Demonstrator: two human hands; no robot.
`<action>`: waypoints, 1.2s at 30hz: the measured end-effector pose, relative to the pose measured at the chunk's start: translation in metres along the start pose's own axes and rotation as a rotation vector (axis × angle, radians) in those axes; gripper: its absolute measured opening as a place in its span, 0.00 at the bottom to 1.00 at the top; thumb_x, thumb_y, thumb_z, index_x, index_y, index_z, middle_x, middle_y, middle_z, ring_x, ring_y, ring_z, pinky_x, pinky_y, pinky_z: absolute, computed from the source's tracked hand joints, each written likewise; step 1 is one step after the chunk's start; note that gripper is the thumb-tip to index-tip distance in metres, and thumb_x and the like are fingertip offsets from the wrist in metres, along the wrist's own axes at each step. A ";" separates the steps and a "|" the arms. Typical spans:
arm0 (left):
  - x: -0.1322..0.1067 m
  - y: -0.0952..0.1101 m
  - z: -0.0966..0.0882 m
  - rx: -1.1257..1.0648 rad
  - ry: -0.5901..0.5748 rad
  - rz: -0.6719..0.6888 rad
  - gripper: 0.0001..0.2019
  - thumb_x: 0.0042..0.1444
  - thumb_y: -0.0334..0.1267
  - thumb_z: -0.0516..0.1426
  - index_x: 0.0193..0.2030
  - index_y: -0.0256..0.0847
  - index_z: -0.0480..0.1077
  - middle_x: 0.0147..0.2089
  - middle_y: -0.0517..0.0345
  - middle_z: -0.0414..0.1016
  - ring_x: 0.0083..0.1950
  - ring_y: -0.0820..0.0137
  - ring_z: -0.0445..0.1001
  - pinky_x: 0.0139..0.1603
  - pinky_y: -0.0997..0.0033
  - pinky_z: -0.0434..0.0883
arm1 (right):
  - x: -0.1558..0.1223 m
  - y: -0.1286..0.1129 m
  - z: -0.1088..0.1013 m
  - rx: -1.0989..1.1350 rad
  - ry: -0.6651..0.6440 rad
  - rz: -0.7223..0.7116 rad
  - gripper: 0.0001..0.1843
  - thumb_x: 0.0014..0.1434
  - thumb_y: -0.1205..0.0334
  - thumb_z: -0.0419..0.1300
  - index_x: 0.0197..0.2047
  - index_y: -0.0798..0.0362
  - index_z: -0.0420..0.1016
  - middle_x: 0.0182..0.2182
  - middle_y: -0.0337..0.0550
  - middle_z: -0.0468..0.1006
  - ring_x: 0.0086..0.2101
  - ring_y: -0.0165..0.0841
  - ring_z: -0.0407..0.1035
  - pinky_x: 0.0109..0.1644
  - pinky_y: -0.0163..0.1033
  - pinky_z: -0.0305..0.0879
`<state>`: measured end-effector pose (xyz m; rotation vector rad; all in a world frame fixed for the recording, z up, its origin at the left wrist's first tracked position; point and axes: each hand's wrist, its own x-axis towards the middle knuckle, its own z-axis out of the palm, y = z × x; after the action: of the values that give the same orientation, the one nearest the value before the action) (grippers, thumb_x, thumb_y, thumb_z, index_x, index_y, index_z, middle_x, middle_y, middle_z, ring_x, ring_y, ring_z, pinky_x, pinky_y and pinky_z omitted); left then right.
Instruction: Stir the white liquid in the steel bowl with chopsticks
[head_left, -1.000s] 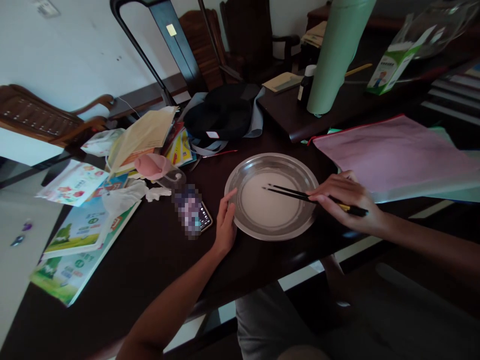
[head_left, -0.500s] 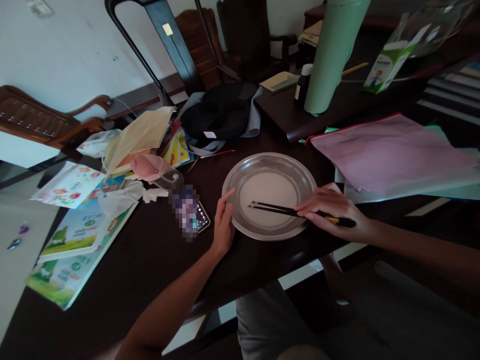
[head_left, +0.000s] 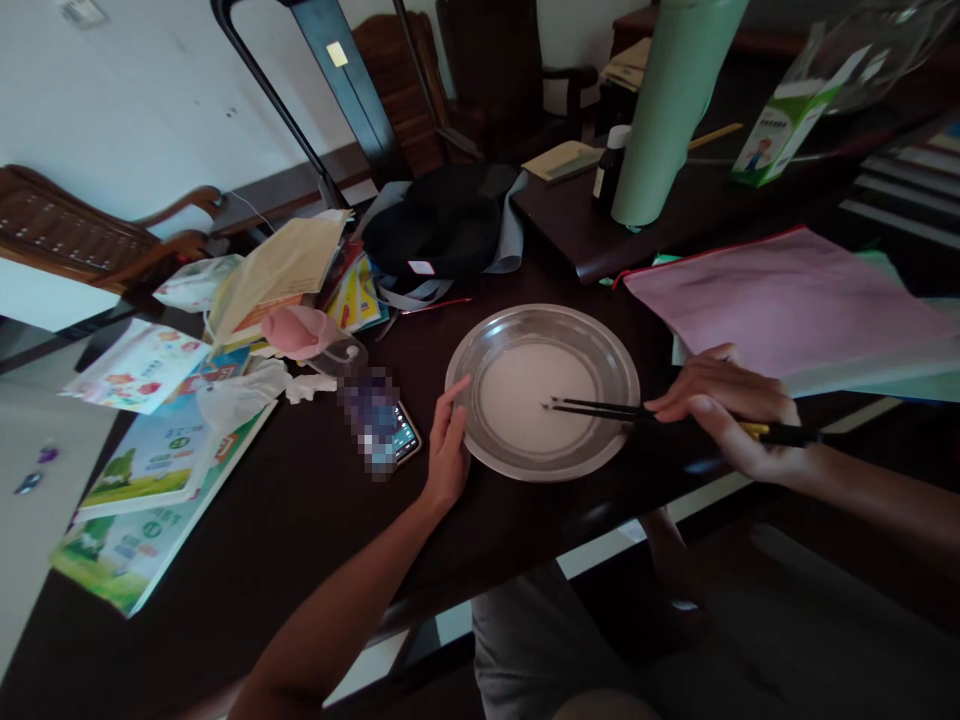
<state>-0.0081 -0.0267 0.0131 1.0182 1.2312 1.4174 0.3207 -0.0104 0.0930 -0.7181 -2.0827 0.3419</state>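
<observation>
A shallow round metal dish [head_left: 622, 350] sits on the dark table, its round bottom looking pale and whitish; whether that is a liquid or bare metal I cannot tell. My left hand [head_left: 448, 455] grips the dish's left rim, with fingers against the edge and the rest partly hidden. In my right hand [head_left: 724, 405] is a pair of black chopsticks [head_left: 600, 408] with gold bands near the thick ends. Their tips are close together over the middle of the dish, with nothing visible between them. This hand is just beyond the dish's right rim.
Left of the dish lies a phone [head_left: 401, 435] with a blurred screen. Books [head_left: 150, 470], tissues and a pink object [head_left: 296, 335] are farther left. Behind stand a black bag [head_left: 442, 225], a green cylinder [head_left: 671, 120] and a small bottle [head_left: 611, 165]. A pink zip pouch [head_left: 787, 310] lies right.
My right hand has drawn back to the right with the chopsticks, so their tips moved from left of the dish's centre to about its middle. My left hand has stayed at the rim.
</observation>
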 end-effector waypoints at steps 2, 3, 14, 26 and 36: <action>0.000 -0.001 0.000 -0.009 -0.001 -0.010 0.28 0.57 0.62 0.65 0.59 0.51 0.77 0.65 0.54 0.77 0.67 0.57 0.73 0.70 0.56 0.67 | -0.001 -0.005 0.000 0.057 -0.029 -0.002 0.19 0.76 0.63 0.49 0.37 0.43 0.77 0.31 0.38 0.85 0.29 0.38 0.77 0.40 0.54 0.62; 0.001 -0.002 -0.001 -0.010 -0.001 -0.013 0.28 0.57 0.62 0.65 0.59 0.51 0.77 0.65 0.54 0.77 0.67 0.57 0.72 0.71 0.56 0.67 | -0.001 -0.007 0.002 0.071 -0.052 -0.009 0.18 0.76 0.63 0.49 0.38 0.44 0.77 0.31 0.39 0.85 0.29 0.37 0.78 0.40 0.53 0.63; 0.001 -0.002 -0.002 0.007 -0.019 0.016 0.26 0.61 0.60 0.63 0.60 0.50 0.76 0.66 0.54 0.76 0.67 0.56 0.72 0.71 0.54 0.67 | 0.011 0.007 0.034 -0.098 -0.129 0.001 0.07 0.72 0.66 0.59 0.47 0.47 0.79 0.44 0.39 0.89 0.37 0.34 0.82 0.43 0.48 0.62; 0.001 -0.002 -0.001 0.008 -0.013 -0.002 0.26 0.59 0.61 0.63 0.60 0.52 0.77 0.66 0.55 0.75 0.71 0.56 0.69 0.75 0.52 0.61 | 0.001 -0.004 -0.003 0.057 -0.027 0.042 0.18 0.76 0.62 0.50 0.38 0.45 0.78 0.32 0.39 0.86 0.30 0.36 0.78 0.40 0.51 0.61; 0.002 -0.004 -0.003 0.006 -0.009 0.010 0.26 0.60 0.60 0.63 0.60 0.50 0.76 0.66 0.53 0.75 0.70 0.55 0.70 0.73 0.51 0.64 | 0.008 0.003 0.036 -0.005 -0.134 -0.015 0.08 0.73 0.65 0.58 0.45 0.48 0.79 0.41 0.39 0.89 0.38 0.34 0.81 0.43 0.48 0.61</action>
<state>-0.0105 -0.0251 0.0083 1.0350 1.2261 1.4167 0.2886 -0.0019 0.0757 -0.6988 -2.2143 0.3858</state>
